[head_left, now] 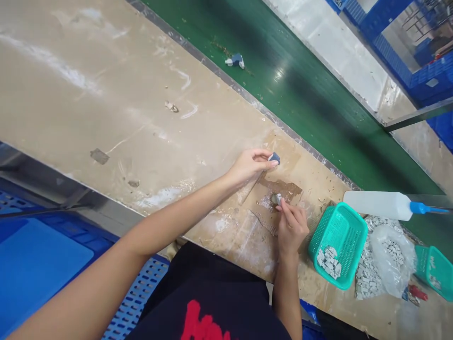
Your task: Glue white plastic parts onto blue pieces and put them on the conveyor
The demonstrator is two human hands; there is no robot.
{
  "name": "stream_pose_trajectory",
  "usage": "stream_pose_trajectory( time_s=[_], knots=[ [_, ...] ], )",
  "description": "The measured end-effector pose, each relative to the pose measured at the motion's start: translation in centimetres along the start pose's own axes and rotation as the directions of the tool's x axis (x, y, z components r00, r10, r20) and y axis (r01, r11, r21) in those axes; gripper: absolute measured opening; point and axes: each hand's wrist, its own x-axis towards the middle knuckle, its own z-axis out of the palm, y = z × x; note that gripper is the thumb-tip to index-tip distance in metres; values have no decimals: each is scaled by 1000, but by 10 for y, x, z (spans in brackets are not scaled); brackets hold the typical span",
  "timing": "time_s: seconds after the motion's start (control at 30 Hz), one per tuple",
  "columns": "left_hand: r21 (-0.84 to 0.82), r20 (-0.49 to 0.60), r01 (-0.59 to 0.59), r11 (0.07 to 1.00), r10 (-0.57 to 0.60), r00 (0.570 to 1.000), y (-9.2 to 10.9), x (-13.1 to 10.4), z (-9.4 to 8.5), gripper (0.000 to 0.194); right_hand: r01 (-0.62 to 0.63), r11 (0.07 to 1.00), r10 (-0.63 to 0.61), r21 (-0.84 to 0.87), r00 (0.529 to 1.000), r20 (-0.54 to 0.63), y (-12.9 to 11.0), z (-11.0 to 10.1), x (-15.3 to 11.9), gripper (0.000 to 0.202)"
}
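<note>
My left hand (253,165) is closed round a small dark blue and white piece (274,158), pinched between thumb and fingers above the worn tabletop (116,108). Lower and to the right, my right hand (293,224) pinches a small whitish piece (278,199). Its tip is at a small round dark spot (273,199) on the table, beside a brown glue-like patch (286,187). Right of my right hand stands a green basket (348,231) with several small white pieces (329,262) inside.
A white bottle (378,204) with a blue cap lies behind the basket. Plastic bags of small pieces (370,278) and a second green basket (439,269) are at the right. A blue and white part (235,60) lies on the green belt (300,94).
</note>
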Motion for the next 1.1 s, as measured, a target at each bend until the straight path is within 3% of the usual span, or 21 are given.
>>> stream_pose_trajectory(
  time_s=[0.27, 0.4, 0.57, 0.7, 0.87, 1.1],
  knots=[
    [-6, 24, 4, 1000, -4, 1000, -1, 0, -1, 26, -16, 1000, 15, 10, 1000, 10, -1, 1, -3, 38],
    [58, 48, 46, 997, -49, 998, -5, -1, -2, 25, -61, 996, 66, 72, 996, -61, -6, -3, 0, 38],
    [168, 220, 93, 981, -129, 967, -13, -10, 6, 26, -279, 946, 311, 165, 925, -218, -13, -20, 5, 21],
    [239, 316, 121, 963, -195, 928, -17, -26, 20, 28, -308, 930, 359, 201, 882, -306, -20, -33, 8, 19],
    [163, 406, 171, 972, -224, 886, -18, -44, 32, 27, -213, 947, 280, 239, 913, -298, -29, -40, 11, 26],
    [166, 379, 183, 969, -234, 895, -12, -51, 36, 24, -207, 938, 268, 276, 942, -203, -35, -41, 12, 37]
  ],
)
